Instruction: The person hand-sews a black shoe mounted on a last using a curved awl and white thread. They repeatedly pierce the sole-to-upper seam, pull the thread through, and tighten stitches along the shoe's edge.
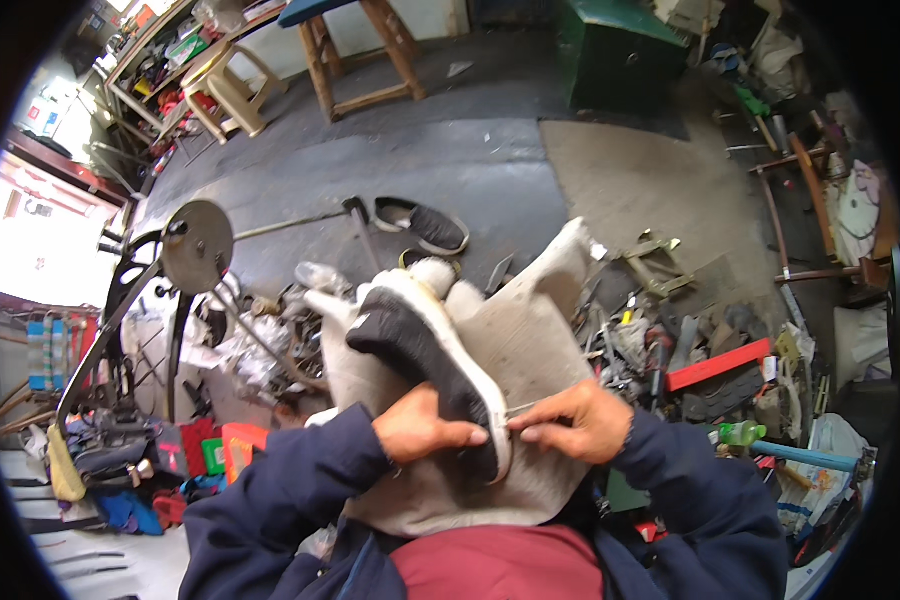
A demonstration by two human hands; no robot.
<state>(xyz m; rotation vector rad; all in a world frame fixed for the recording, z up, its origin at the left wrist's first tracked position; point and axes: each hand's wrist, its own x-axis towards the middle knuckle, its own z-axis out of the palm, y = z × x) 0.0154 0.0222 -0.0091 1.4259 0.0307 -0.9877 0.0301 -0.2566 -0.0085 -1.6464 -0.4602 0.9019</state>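
A black knit shoe (425, 350) with a thick white sole lies on its side across my lap, over a pale cloth (530, 345). My left hand (425, 428) grips the near end of the shoe, thumb pressed on the upper by the sole. At the sole's near right edge, my right hand (577, 420) is closed in a pinch, its fingertips against the rim. A thin pale strand, like thread, shows between those fingertips and the sole. Whatever else the pinch covers is hidden.
Another black shoe (425, 225) rests on the floor ahead. A metal stand with a round wheel (198, 247) rises at the left. Scattered tools and a red bar (718, 364) lie to the right. A wooden stool (360, 60) and a green box (620, 60) stand farther off.
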